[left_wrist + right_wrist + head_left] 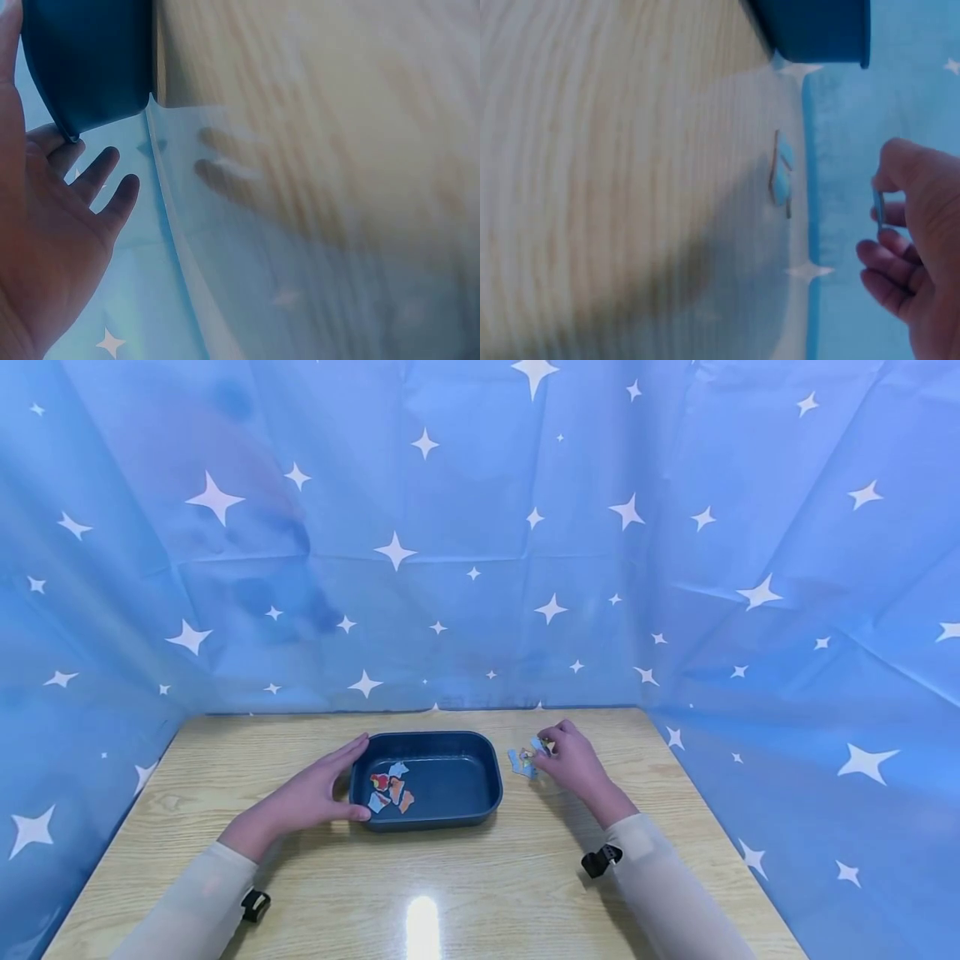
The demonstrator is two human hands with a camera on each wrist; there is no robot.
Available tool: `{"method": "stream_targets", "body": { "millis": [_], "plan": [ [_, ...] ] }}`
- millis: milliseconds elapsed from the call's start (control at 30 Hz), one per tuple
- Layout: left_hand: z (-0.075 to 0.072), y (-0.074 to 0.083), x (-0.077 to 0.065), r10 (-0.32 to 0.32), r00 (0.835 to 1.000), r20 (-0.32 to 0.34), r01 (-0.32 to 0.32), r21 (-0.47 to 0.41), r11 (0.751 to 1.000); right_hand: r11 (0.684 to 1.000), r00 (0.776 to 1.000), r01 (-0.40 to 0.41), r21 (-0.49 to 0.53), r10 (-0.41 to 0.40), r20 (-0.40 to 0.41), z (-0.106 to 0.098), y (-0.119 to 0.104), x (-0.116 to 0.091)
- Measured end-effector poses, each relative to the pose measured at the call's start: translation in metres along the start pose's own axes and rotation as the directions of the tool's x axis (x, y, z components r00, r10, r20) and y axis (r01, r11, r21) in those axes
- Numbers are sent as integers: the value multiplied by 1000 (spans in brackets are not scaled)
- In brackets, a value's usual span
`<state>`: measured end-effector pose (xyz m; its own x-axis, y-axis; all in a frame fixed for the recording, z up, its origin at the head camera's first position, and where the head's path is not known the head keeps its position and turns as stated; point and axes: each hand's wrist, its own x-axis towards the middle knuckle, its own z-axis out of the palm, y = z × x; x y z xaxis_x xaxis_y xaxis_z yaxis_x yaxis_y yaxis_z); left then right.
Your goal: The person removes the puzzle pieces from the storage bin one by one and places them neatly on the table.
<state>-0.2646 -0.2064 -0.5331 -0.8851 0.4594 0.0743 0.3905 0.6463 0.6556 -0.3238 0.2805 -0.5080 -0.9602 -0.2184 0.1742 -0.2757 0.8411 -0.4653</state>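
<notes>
The tabletop [525,885] is showing wood grain under a smooth, glossy finish and is throwing back a hard white glare. The tray [453,785] is looking like smooth plastic or coated metal, its inside giving a soft sheen. The printed pieces [397,790] are looking like thin card. The backdrop [480,514], either plastic sheeting or cloth, is showing creases and a faint gleam. The sleeves [671,881] are looking like matt cloth, the wrist units [602,860] like hard plastic.
</notes>
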Motion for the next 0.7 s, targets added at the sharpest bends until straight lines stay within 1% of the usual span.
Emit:
{"method": "stream_targets", "body": {
  "millis": [133,300,533,700],
  "plan": [
    [0,0,0,-1,1000,1,1,-9,1000,998,999,-54,-22,53,-8,2,5,-1],
    [1,-1,-1,18,1000,-7,-18,6,1000,992,993,-118,-52,118,-3,6,10,-2],
    [1,1,-1,12,1000,-11,-12,5,1000,981,985,-169,-91,171,17,13,15,-2],
    [-1,5,-2,15,1000,-6,-15,-2,1000,979,983,-180,-98,182,18,18,18,-1]
  ]
}}
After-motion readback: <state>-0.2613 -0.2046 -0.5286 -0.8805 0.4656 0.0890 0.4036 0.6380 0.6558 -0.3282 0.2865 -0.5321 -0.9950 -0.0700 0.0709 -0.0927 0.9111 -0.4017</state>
